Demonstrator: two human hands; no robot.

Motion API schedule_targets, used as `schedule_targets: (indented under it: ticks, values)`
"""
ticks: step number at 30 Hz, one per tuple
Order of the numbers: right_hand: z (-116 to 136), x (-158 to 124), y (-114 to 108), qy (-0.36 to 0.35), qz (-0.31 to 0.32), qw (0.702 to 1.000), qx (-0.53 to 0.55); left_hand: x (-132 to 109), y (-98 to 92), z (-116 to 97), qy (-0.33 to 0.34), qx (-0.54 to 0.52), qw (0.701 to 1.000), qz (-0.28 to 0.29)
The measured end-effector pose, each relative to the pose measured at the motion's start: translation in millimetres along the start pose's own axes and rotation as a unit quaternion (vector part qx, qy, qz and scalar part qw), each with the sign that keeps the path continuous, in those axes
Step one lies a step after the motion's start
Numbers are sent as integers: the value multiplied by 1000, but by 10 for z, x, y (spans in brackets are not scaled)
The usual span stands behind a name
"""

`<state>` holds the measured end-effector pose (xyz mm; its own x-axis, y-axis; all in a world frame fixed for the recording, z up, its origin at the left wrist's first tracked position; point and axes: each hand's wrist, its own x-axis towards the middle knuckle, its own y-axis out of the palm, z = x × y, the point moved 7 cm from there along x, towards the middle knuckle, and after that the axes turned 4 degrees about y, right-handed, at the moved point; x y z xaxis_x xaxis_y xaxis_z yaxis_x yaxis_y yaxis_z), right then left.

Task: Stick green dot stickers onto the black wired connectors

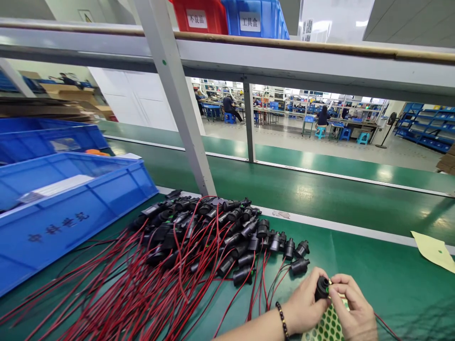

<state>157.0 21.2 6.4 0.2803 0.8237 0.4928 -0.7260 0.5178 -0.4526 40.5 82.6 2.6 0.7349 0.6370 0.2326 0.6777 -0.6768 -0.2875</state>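
My left hand (308, 303), with a beaded bracelet at the wrist, is closed round a small black cylindrical pump (322, 287) whose ringed end faces up. Close against the pump's right side, my right hand (351, 305) has its thumb and fingers pinched together at a green dot sticker (327, 290). Below both hands lies a pale sheet with rows of green dots (325, 327), partly hidden by them. A red wire runs out to the right from under my right hand. Left of my hands, many similar black pumps (213, 232) lie heaped, their red and black wires trailing toward me.
Blue bins (71, 208) stand at the left of the green bench (355, 255). A slanting metal post (181, 99) rises behind the heap to a shelf with red (201, 16) and blue boxes (254, 19). Yellow paper (435, 251) lies right. People sit at far benches.
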Motion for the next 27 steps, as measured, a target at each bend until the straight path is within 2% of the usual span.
schedule_targets:
  ticks: [8,18,27]
  values:
    - [182,-12,-4,-67,-21,997,-29,-3,-26,-38,7,12,1000,-1]
    - [96,-28,27,-47,-10,998,-45,-25,-21,-102,26,71,997,5]
    - [97,28,-73,-55,-21,998,15,-3,-37,-50,-6,-20,1000,5]
